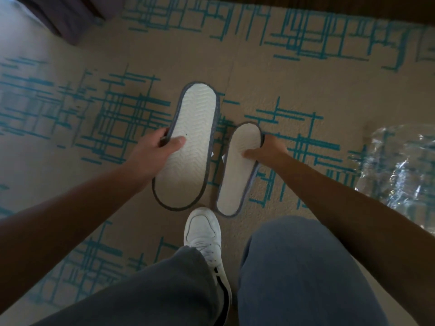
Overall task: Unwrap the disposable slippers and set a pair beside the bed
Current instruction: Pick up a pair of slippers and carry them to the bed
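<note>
Two white disposable slippers with grey edging are held sole-up over the carpet. My left hand [158,150] grips the left slipper [190,147] at its left edge, thumb on the ribbed sole. The right slipper [237,175] is smaller in view and is held at its right edge by my right hand [266,152], thumb on the sole. The two slippers hang side by side, a narrow gap between them. A crumpled clear plastic wrapper [400,175] lies on the carpet at the right.
The floor is beige carpet [294,78] with teal line patterns. My white sneaker [204,234] and grey trouser legs fill the lower frame. A dark wooden edge [329,5] runs along the top; dark fabric [66,17] hangs at the top left.
</note>
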{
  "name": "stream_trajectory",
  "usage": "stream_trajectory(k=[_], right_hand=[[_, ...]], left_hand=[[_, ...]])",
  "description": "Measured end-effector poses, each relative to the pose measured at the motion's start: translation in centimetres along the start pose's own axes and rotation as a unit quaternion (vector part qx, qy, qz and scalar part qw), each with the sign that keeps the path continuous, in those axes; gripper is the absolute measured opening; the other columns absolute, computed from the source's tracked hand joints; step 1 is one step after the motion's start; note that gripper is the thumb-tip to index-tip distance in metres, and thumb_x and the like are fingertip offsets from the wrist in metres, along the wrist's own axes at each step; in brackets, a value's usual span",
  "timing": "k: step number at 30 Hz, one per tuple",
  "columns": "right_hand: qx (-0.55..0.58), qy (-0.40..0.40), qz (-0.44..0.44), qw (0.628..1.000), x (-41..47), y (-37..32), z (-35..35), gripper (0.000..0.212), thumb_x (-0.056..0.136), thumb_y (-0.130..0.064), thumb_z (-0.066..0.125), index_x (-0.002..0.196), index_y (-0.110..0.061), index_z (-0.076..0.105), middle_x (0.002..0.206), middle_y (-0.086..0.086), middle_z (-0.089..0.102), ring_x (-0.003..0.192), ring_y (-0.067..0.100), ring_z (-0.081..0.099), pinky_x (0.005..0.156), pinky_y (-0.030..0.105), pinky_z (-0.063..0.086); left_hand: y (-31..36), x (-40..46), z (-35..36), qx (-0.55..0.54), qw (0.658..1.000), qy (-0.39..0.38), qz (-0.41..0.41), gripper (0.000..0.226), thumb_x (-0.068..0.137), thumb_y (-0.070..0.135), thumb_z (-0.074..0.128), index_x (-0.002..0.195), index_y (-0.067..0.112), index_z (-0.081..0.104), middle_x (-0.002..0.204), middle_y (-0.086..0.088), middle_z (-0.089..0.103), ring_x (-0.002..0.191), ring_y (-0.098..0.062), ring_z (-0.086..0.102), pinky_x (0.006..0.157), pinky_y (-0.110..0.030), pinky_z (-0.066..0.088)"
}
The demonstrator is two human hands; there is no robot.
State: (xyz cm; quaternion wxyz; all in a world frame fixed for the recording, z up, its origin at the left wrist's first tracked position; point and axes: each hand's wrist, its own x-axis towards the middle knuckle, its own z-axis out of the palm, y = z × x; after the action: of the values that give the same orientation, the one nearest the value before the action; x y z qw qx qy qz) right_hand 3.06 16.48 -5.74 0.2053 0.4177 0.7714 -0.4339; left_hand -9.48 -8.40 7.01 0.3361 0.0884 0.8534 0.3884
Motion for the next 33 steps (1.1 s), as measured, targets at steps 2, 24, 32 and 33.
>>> stream_trajectory(k=[2, 24, 32, 33], right_hand=[[0.039, 0.042, -0.038, 0.998, -0.9, -0.5, -0.7, 0.045, 0.081, -0.031, 0.081, 0.115, -0.012, 0.061, 0.102, 0.006, 0.064, 0.101, 0.029, 0.066, 0.078, 0.037, 0.053], [-0.130, 0.153, 0.007, 0.980, -8.9, 8.8, -3.4, 0.032, 0.094, -0.046, 0.060, 0.105, -0.016, 0.063, 0.079, 0.001, 0.061, 0.072, 0.025, 0.061, 0.063, 0.029, 0.043], [0.202, 0.119, 0.029, 0.972, -11.5, 6.3, -7.0, 0.017, 0.090, -0.030, 0.075, 0.101, -0.019, 0.066, 0.089, 0.000, 0.070, 0.083, 0.020, 0.069, 0.070, 0.031, 0.054], [0.230, 0.121, 0.041, 0.965, -12.7, 5.9, -7.8, 0.018, 0.086, -0.032, 0.078, 0.098, -0.021, 0.070, 0.091, 0.000, 0.073, 0.088, 0.023, 0.072, 0.079, 0.038, 0.058]], left_hand=[[0.1, 0.0, -0.1, -0.006, 1.000, 0.003, 0.000, 0.047, 0.075, 0.059, 0.067, 0.110, 0.027, 0.071, 0.104, 0.003, 0.077, 0.102, -0.020, 0.072, 0.097, -0.054, 0.053], [1.4, 0.5, 1.3, -0.016, 0.999, -0.036, -0.003, 0.024, 0.073, 0.038, 0.071, 0.096, 0.041, 0.066, 0.101, 0.011, 0.075, 0.099, -0.014, 0.070, 0.096, -0.048, 0.053], [4.7, 0.7, 1.2, -0.141, 0.988, -0.062, -0.026, 0.019, 0.087, 0.010, 0.065, 0.096, 0.024, 0.072, 0.087, 0.007, 0.078, 0.088, -0.017, 0.072, 0.085, -0.037, 0.053], [5.5, 0.3, 1.2, -0.154, 0.985, -0.062, -0.038, 0.020, 0.089, 0.006, 0.062, 0.095, 0.023, 0.071, 0.083, 0.008, 0.078, 0.083, -0.014, 0.072, 0.083, -0.035, 0.054]])
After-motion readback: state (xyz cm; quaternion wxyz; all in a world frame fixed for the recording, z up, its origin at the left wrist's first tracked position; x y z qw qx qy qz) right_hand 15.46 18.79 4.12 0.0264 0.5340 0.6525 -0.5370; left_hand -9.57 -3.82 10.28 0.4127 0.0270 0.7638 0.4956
